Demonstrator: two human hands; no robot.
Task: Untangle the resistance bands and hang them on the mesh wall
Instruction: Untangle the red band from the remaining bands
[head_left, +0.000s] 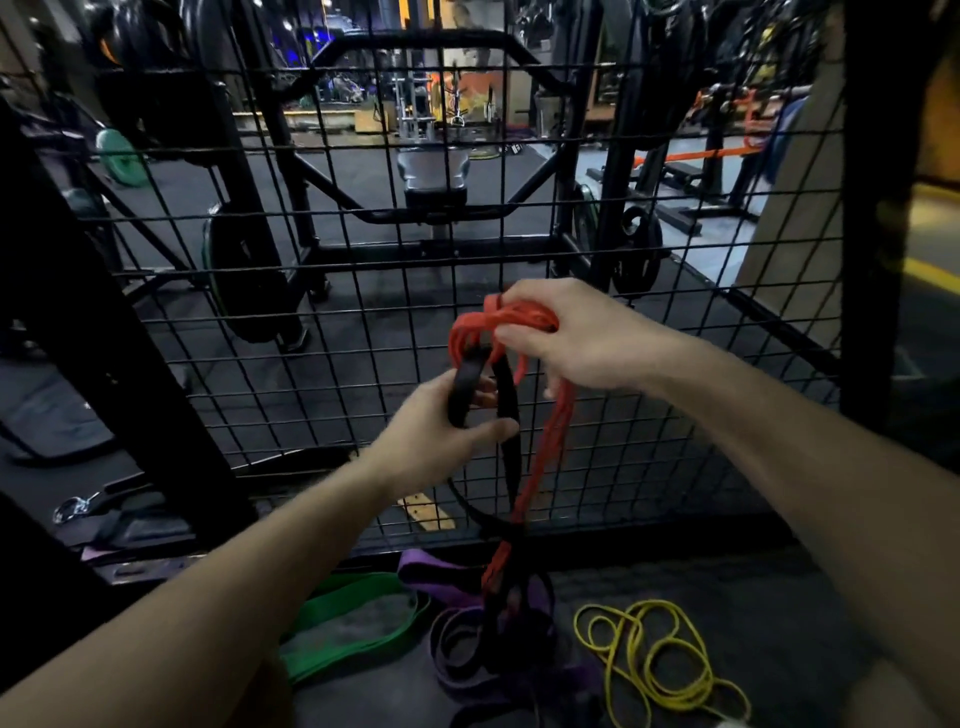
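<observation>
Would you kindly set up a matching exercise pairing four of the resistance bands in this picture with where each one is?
Bands:
1. red band
2. black band
3. green band
4. yellow band

Places:
A. on the floor, far right of the pile
B. bunched in the right hand
C. on the floor, left of the pile
D. gripped by the left hand

Pairs: 1-B, 2-D, 3-C, 4-A

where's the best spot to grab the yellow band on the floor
Take the yellow band at its upper loops nearest the mesh wall, coming from above. It lies loose and apart from the purple band, so those open loops look easy to pinch.
</observation>
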